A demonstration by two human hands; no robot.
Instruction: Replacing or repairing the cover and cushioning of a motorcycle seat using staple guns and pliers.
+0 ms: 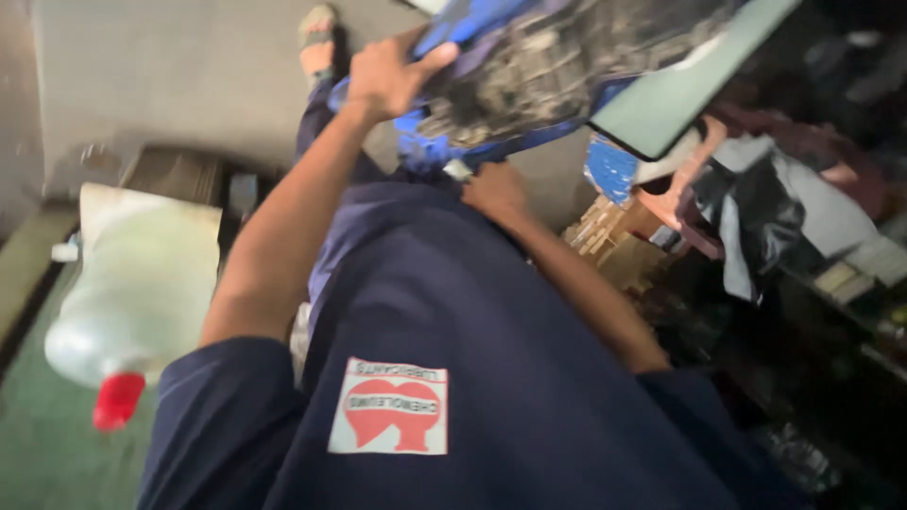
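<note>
L hand (385, 77) fingers clamped on grimy blue part (529, 66) | R hand (495, 192) under part, grip unclear | part raised off floor, not yet set down

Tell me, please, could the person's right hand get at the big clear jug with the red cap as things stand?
Probably not: the right hand is under the blue panel, and the jug lies on the far left, across the body.

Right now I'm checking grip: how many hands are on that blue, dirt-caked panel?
2. The left hand grips the blue panel at its upper left edge; the right hand touches its lower edge, fingers hidden.
</note>
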